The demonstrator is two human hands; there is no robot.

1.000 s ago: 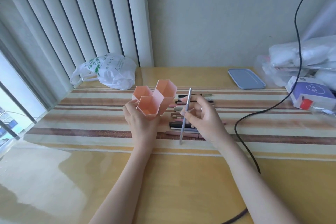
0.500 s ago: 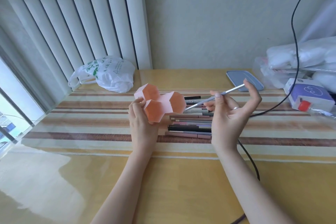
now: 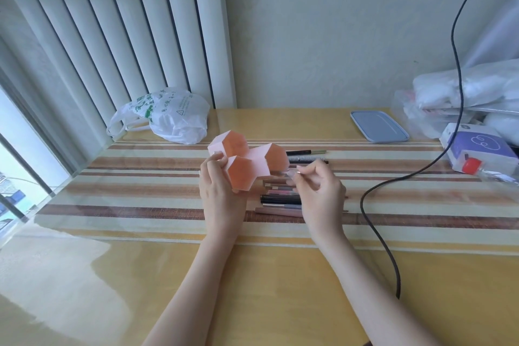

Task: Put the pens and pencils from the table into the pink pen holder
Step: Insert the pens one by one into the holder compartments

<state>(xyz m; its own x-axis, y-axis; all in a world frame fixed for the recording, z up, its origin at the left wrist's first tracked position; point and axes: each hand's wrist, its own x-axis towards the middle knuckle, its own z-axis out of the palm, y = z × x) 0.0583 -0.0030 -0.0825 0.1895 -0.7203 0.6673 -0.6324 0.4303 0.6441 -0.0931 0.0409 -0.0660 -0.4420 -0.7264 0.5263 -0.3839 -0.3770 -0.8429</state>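
My left hand grips the pink pen holder, made of three hexagonal cells, and holds it tipped over above the table with its openings facing me and to the right. My right hand is pinched right beside the opening of the right cell. A blurred bit of a grey pen shows between its fingertips and that cell; the rest of the pen is hidden. Several pens and pencils lie in a row on the striped mat under both hands.
A white plastic bag lies at the back left by the blinds. A blue lid, a purple box and clear bags sit at the back right. A black cable runs down across the table's right side.
My right hand has moved left and down, bringing the grey pen from a raised slant to the holder's right cell. The holder has stayed tipped in my left hand.
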